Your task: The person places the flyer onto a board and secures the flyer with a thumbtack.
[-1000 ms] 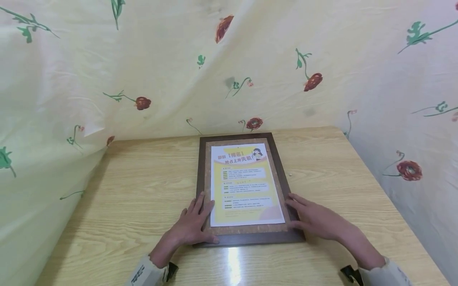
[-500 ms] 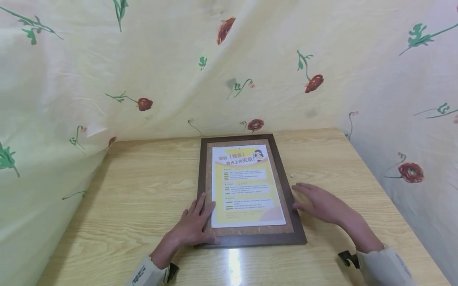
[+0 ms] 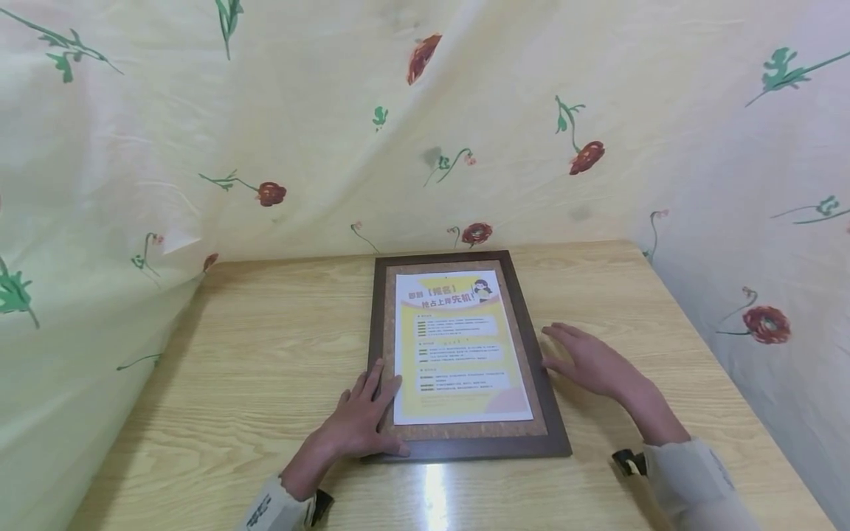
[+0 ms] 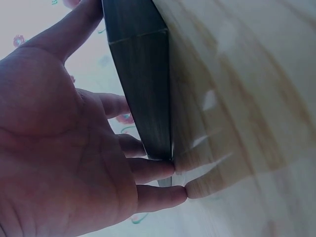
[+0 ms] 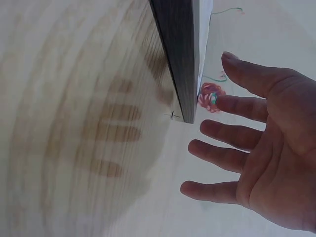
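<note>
A dark-framed cork board (image 3: 392, 435) lies on the table with a yellow and white printed poster (image 3: 458, 361) on its cork. My left hand (image 3: 358, 424) rests on the board's lower left corner, fingers spread and fairly straight. In the left wrist view, fingertips reach down past the frame's side (image 4: 143, 94) to the tabletop. My right hand (image 3: 591, 365) hovers beside the board's right edge, holding nothing. Its spread fingers (image 5: 224, 155) stand apart from the frame in the right wrist view. A small, thin pin-like thing (image 5: 172, 115) shows on the table near the frame's far end.
The wood-grain table (image 3: 265, 332) is bordered at the back and sides by a pale flowered cloth (image 3: 319, 110). A light glare falls on the tabletop in front of the board. Dark straps or mounts (image 3: 627, 462) sit at both wrists.
My right hand has let go of the board's right edge and moved outward, then farther up along that side. The left hand keeps its place on the corner.
</note>
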Tool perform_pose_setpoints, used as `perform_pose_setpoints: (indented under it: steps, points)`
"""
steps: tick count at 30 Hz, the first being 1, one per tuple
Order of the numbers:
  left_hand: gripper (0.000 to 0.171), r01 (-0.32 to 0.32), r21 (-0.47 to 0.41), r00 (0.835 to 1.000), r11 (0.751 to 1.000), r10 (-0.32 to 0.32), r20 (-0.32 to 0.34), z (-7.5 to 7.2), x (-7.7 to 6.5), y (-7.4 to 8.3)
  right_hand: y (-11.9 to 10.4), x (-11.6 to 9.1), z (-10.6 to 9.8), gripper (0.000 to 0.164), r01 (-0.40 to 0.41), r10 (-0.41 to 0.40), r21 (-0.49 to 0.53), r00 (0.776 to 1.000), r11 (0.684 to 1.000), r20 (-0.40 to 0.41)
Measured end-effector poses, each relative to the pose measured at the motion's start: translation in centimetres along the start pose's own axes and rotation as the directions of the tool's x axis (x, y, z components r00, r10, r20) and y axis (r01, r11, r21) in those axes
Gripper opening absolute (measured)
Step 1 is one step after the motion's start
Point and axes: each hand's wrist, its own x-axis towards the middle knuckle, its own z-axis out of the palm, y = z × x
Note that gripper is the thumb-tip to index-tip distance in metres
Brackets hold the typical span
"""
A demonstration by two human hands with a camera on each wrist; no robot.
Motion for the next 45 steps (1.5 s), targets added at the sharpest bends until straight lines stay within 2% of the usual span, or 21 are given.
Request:
perform_pose_setpoints:
  steps: [4, 12, 20, 28, 36, 41, 45]
  points:
    - [0.111, -0.007, 0.009, 1.000, 1.000, 0.007, -0.004, 0.0, 0.0, 0.0, 0.8, 0.7, 0.0, 0.056, 0.005, -0.006, -0.013, 1.000, 1.000, -0.013]
    - [0.110, -0.001, 0.013, 1.000, 1.000, 0.001, -0.001, 0.0, 0.1, 0.2, 2.2, 2.1, 0.1, 0.057, -0.025, 0.025, 0.001, 1.000, 1.000, 0.015]
    - [0.109, -0.004, 0.018, 1.000, 1.000, 0.004, 0.002, 0.0, 0.1, 0.2, 3.1, 3.0, 0.6, 0.056, -0.033, 0.033, -0.001, 0.999, 0.999, 0.013]
    - [0.109, -0.002, 0.007, 1.000, 1.000, 0.002, 0.003, -0.1, 0.0, 0.3, 3.9, 3.5, 1.0, 0.053, -0.073, 0.073, 0.003, 0.997, 0.997, 0.038]
    - [0.109, 0.010, 0.008, 1.000, 1.000, -0.010, 0.002, -0.1, 0.0, 0.2, 4.3, 4.1, 1.3, 0.047, -0.040, 0.040, 0.000, 0.999, 0.999, 0.022]
    - [0.109, 0.014, 0.013, 1.000, 1.000, -0.014, 0.004, -0.1, 0.0, 0.2, 4.9, 4.4, 1.6, 0.042, -0.003, 0.003, 0.007, 1.000, 1.000, -0.009]
    - [0.109, 0.012, 0.019, 1.000, 1.000, -0.012, 0.003, -0.1, 0.0, 0.1, 5.4, 4.5, 2.0, 0.040, -0.003, 0.004, 0.021, 0.999, 1.000, -0.034]
